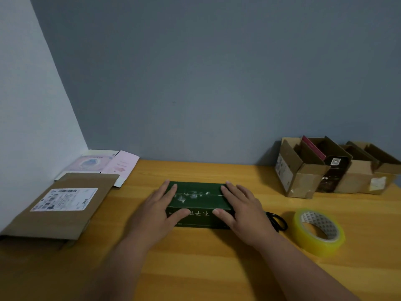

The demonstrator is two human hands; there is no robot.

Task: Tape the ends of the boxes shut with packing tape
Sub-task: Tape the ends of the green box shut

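Resting flat on the small dark green cardboard box (pixel 198 203) at the middle of the yellow wooden table (pixel 195 268), the left hand (pixel 158 216) and right hand (pixel 240 216) lie open, fingers straight, gripping nothing. The box looks light and stiff, liable to slide; holding it by its two short ends seems best. The yellowish packing tape roll (pixel 319 232) and black scissors (pixel 276 220) lie near, on the right.
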